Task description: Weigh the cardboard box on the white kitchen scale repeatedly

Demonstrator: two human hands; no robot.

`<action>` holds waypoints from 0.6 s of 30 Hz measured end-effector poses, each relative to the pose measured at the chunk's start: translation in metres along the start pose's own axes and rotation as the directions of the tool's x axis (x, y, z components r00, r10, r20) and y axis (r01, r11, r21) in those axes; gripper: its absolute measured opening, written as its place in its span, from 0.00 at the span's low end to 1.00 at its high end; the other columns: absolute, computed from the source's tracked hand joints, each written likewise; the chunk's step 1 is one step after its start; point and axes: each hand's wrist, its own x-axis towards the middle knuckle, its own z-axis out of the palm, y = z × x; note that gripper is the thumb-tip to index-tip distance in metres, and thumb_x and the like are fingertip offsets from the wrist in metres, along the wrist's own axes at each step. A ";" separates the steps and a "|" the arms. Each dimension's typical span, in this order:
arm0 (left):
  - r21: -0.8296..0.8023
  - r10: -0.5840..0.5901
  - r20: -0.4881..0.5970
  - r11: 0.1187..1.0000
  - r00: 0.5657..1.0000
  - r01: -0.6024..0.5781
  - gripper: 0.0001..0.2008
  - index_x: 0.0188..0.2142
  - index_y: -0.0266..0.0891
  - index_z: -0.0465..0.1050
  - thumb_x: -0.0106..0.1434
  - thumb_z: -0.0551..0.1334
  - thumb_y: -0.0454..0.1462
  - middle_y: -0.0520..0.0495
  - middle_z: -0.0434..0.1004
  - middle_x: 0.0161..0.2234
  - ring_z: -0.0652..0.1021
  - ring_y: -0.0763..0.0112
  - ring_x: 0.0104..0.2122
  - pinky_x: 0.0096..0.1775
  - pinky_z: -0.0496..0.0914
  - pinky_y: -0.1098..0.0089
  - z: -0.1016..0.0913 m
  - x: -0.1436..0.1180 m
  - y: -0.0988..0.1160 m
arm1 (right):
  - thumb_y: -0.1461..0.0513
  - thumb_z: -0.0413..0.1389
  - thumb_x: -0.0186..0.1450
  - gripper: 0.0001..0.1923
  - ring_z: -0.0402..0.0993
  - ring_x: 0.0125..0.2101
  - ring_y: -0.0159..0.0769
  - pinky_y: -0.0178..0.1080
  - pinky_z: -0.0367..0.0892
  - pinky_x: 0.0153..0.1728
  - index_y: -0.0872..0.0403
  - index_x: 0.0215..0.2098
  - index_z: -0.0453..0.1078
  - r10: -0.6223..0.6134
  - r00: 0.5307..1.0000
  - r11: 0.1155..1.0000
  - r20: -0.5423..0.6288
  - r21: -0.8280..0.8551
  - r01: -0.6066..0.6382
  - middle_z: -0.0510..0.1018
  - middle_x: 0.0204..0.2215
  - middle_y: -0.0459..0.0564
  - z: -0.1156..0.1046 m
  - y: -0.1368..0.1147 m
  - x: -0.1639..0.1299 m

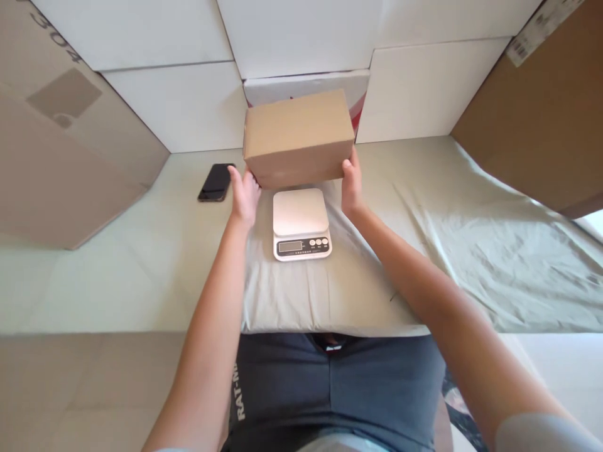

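Observation:
Between my two hands is a closed brown cardboard box [296, 129], slightly tilted, just behind a white kitchen scale [300, 213]. My left hand [245, 196] grips the box's lower left corner, its thumb pointing up and its other fingers partly hidden by the box. On the opposite side, my right hand [351, 183] holds the lower right end with the thumb on the front face. The scale's plate carries nothing, and its dark panel with a display and buttons faces me. Whether the box's underside touches the cloth is hidden.
A black phone [217, 182] lies left of my left hand. Large cardboard boxes stand at the left [70, 144] and right [537, 113]. White panels [301, 37] line the back. A wrinkled pale green cloth [377, 276] covers the surface up to its front edge.

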 end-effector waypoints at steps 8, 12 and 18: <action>0.045 -0.040 -0.017 0.998 0.999 0.041 0.51 0.68 0.53 0.71 0.63 0.36 0.75 0.47 0.66 0.74 0.57 0.58 0.79 0.77 0.48 0.51 -0.016 0.023 -0.045 | 0.32 0.60 0.55 0.50 0.55 0.78 0.49 0.52 0.51 0.82 0.46 0.67 0.62 0.236 0.970 0.969 -0.065 0.095 -0.229 0.68 0.73 0.49 -0.001 0.053 0.012; 0.052 -0.014 -0.001 0.999 1.000 0.014 0.51 0.69 0.53 0.70 0.63 0.38 0.75 0.48 0.66 0.74 0.57 0.58 0.78 0.77 0.51 0.53 -0.014 0.020 -0.045 | 0.34 0.61 0.57 0.43 0.60 0.76 0.50 0.55 0.56 0.80 0.44 0.62 0.62 0.281 0.956 0.956 -0.082 0.109 -0.271 0.69 0.72 0.49 -0.006 0.062 0.010; 0.053 -0.015 -0.011 0.998 1.000 0.016 0.49 0.73 0.50 0.65 0.68 0.34 0.70 0.47 0.65 0.75 0.59 0.58 0.78 0.77 0.50 0.53 -0.010 0.022 -0.045 | 0.34 0.62 0.58 0.38 0.64 0.73 0.46 0.55 0.58 0.78 0.42 0.57 0.64 0.304 0.947 0.948 -0.103 0.129 -0.291 0.74 0.66 0.46 -0.008 0.070 0.012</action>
